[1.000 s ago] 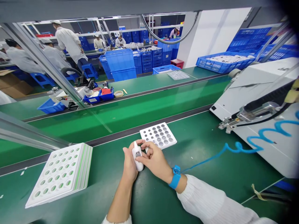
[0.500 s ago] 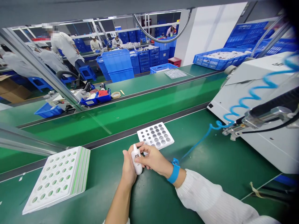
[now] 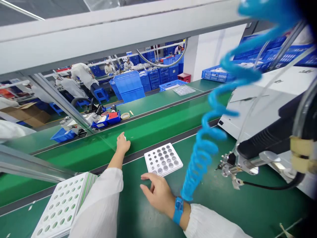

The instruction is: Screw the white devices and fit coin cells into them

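My left hand (image 3: 122, 144) reaches out over the green conveyor belt, its fingers curled around the white nozzle-tipped device (image 3: 124, 138). Only a sliver of that device shows beyond the fingers. Nothing is in my right hand (image 3: 159, 194), which hovers above the green tabletop with thumb and fingers apart and a blue wrist strap (image 3: 178, 210) on it. Just beyond its fingertips lies a white tray (image 3: 148, 154) with round silver discs (image 3: 163, 163) of two sizes.
White trays with round holes (image 3: 61, 201) are stacked at lower left, beside my left sleeve. A coiled blue cord (image 3: 198, 158) rises from the wrist strap. A black-and-metal tool (image 3: 257, 155) juts in at right, before a white machine (image 3: 279, 96). Blue bins (image 3: 114, 118) stand across the belt.
My left hand has gone forward and left from the tabletop to the belt with the white device. My right hand has let go of it and opened. The view has shifted.
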Motion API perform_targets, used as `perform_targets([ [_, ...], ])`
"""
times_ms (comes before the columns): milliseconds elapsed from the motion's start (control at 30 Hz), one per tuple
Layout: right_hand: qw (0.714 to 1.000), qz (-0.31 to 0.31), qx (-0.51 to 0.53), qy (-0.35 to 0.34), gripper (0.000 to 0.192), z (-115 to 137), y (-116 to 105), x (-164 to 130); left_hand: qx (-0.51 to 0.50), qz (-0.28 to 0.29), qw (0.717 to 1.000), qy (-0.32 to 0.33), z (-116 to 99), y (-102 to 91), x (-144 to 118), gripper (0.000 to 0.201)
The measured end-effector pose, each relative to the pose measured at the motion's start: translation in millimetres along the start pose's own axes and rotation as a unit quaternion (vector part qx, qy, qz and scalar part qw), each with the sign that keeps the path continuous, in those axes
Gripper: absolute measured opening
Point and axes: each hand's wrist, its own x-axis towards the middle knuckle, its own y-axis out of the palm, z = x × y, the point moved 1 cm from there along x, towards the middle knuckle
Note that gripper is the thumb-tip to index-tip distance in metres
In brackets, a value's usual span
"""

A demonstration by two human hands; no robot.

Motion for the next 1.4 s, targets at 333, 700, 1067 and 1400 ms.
perform_targets([
  [333,0.996,0.06,0.063,0.004,0.015,-7.3,5.3,5.3,-0.086,-0.147,0.978,0.117,15.9,20.4,-106.1,0.036],
  [700,0.995,0.097,0.004,-0.02,0.043,-14.3,7.8,2.2,-0.343,-0.138,0.929,-0.004,26.4,28.9,-164.0,0.025],
  [1067,0.989,0.15,0.007,0.0,0.049,-23.3,14.2,3.1,-0.395,-0.089,0.912,-0.073,23.9,32.1,-161.5,0.015],
  [1400,0.983,0.18,-0.005,0.025,0.049,-26.7,13.6,2.1,-0.392,-0.076,0.913,-0.078,22.0,33.6,-160.7,0.016],
])
